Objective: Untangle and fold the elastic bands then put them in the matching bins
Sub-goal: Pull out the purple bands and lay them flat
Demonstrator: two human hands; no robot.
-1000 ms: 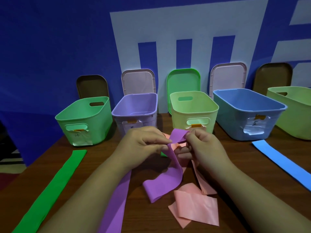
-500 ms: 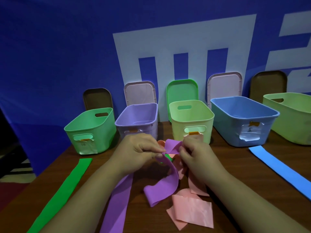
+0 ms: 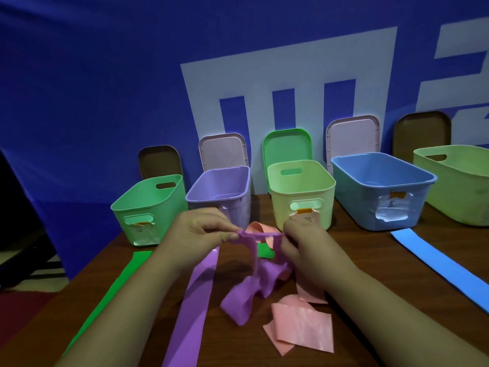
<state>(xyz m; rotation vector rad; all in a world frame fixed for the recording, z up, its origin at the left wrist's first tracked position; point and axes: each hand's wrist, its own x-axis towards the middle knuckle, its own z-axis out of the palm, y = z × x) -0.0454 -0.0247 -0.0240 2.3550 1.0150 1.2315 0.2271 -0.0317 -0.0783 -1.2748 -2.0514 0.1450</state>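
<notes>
A purple elastic band (image 3: 197, 298) is stretched thin between my two hands above the brown table (image 3: 370, 263). My left hand (image 3: 201, 231) pinches its left part and my right hand (image 3: 304, 242) pinches its right part. The rest of the purple band hangs down, loops on the table and trails toward me. A pink band (image 3: 301, 323) is tangled with it and lies crumpled below my right hand. A green band (image 3: 116, 290) lies flat on the left, a blue band (image 3: 439, 263) flat on the right.
Several open bins stand in a row at the back: green (image 3: 148, 207), purple (image 3: 219, 192), pale yellow (image 3: 301, 194), blue (image 3: 381, 189) and a light green one (image 3: 455, 181) at the far right. Lids lean on the blue backdrop behind them.
My hands have drawn apart, pulling the purple band taut into a thin strip between them. The view has tilted up, so the bins sit lower in the frame.
</notes>
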